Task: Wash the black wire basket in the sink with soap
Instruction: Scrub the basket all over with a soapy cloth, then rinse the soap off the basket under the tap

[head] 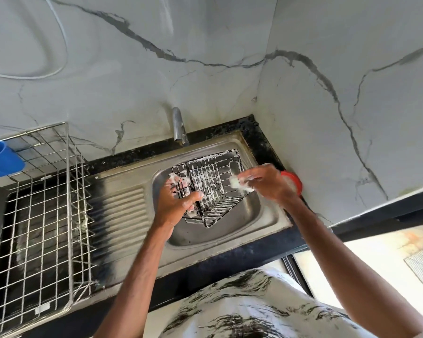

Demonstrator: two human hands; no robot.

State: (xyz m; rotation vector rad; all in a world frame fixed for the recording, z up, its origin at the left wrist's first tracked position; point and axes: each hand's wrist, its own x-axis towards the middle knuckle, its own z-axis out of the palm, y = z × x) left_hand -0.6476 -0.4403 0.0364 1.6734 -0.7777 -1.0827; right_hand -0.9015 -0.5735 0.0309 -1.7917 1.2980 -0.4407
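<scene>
The black wire basket [211, 184] stands tilted inside the steel sink [257, 215], its wires coated with white soap foam. My left hand [175, 203] grips the basket's left side, thumb across the front wires, fingers foamy. My right hand [264, 182] is at the basket's right rim and pinches a small foamy white scrubber [236, 182]. The scrubber is just beside the basket's upper right edge.
A steel tap [180, 128] stands behind the sink, no water running. A ribbed drainboard [125, 208] lies left of the basin. A large steel wire rack [42, 215] with a blue cup [1, 158] fills the left counter. A red-lidded container [293, 182] sits behind my right hand.
</scene>
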